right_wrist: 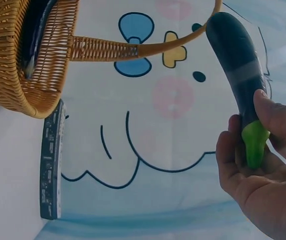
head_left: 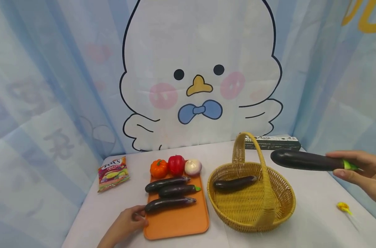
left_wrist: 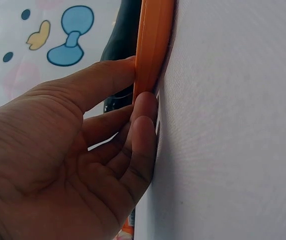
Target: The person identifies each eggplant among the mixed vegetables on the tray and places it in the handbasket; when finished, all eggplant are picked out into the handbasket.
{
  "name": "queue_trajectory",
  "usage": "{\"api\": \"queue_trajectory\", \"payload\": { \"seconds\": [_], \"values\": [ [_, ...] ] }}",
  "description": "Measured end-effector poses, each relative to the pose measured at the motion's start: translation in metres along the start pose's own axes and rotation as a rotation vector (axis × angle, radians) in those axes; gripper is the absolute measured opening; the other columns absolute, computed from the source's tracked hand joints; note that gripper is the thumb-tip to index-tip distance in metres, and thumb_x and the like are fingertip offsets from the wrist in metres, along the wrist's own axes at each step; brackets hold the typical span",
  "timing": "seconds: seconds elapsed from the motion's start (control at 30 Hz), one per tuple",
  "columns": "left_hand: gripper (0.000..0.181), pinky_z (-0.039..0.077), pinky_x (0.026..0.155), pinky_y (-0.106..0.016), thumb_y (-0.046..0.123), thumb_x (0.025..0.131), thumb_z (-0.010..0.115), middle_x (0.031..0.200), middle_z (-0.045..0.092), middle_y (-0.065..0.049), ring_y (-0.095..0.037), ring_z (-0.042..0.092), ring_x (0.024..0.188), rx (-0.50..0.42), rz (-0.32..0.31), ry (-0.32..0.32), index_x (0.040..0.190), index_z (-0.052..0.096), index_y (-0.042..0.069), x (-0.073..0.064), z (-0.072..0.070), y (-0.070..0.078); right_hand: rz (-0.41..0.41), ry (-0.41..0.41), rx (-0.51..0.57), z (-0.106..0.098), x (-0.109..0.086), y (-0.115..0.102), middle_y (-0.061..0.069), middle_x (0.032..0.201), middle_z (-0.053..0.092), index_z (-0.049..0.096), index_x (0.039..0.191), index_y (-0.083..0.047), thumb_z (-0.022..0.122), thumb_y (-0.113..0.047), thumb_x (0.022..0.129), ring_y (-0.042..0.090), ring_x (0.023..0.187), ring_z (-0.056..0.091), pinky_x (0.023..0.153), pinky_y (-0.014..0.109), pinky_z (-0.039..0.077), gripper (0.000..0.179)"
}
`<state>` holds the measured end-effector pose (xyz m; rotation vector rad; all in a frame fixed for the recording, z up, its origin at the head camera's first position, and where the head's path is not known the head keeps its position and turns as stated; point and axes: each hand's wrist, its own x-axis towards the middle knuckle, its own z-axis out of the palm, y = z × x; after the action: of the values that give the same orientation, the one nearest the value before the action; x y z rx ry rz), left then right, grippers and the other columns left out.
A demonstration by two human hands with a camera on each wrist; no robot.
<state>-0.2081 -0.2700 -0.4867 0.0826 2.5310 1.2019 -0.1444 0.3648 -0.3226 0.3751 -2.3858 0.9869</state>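
While left grip [head_left: 130, 220] pinches orange tray [head_left: 179, 225], presumably steadying it, right grip [head_left: 369, 176] holds eggplant [head_left: 302, 161] by stem end, likely for clearance.

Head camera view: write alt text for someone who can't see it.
A right hand holds an eggplant by its stem end, right of a wicker basket with another eggplant inside. The left hand holds the left edge of an orange tray bearing three more eggplants and three round vegetables. A snack bag, box and lollipop are on the table.
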Motion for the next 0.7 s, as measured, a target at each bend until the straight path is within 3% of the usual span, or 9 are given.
{"api": "queue_trajectory", "payload": {
  "seconds": [0.17, 0.23, 0.4, 0.7],
  "values": [
    [0.064, 0.053, 0.075, -0.038, 0.028, 0.079, 0.083, 0.099, 0.063, -0.003, -0.018, 0.060, 0.080, -0.001, -0.004, -0.001, 0.129, 0.059, -0.005, 0.001, 0.001, 0.001, 0.154, -0.114, -0.074, 0.008, 0.006, -0.008, -0.024, 0.110, 0.051, 0.064, 0.125, -0.010, 0.072, -0.004, 0.090, -0.009, 0.084, 0.057, 0.063, 0.014, 0.048, 0.036],
    [0.065, 0.053, 0.075, -0.039, 0.029, 0.079, 0.083, 0.099, 0.063, -0.003, -0.018, 0.060, 0.081, 0.001, -0.011, 0.000, 0.129, 0.059, -0.004, 0.000, 0.001, 0.002, 0.176, -0.173, -0.064, 0.014, 0.010, -0.010, -0.011, 0.118, 0.057, 0.063, 0.127, -0.008, 0.073, -0.009, 0.090, -0.006, 0.084, 0.061, 0.062, 0.019, 0.051, 0.038],
    [0.064, 0.053, 0.075, -0.039, 0.028, 0.079, 0.083, 0.097, 0.063, -0.002, -0.017, 0.061, 0.081, 0.015, -0.026, 0.014, 0.129, 0.060, -0.004, -0.001, 0.000, 0.002, 0.180, -0.308, -0.014, 0.032, 0.023, -0.015, 0.021, 0.130, 0.055, 0.062, 0.130, -0.008, 0.071, -0.017, 0.092, 0.000, 0.091, 0.065, 0.068, 0.026, 0.055, 0.040],
    [0.064, 0.053, 0.076, -0.039, 0.028, 0.079, 0.083, 0.098, 0.064, -0.002, -0.018, 0.061, 0.081, 0.006, -0.027, 0.007, 0.129, 0.060, -0.004, 0.000, 0.001, 0.005, 0.146, -0.426, 0.025, 0.061, 0.049, -0.021, 0.018, 0.125, 0.057, 0.065, 0.126, -0.011, 0.075, -0.019, 0.089, 0.016, 0.089, 0.065, 0.068, 0.031, 0.053, 0.038]
  ]
}}
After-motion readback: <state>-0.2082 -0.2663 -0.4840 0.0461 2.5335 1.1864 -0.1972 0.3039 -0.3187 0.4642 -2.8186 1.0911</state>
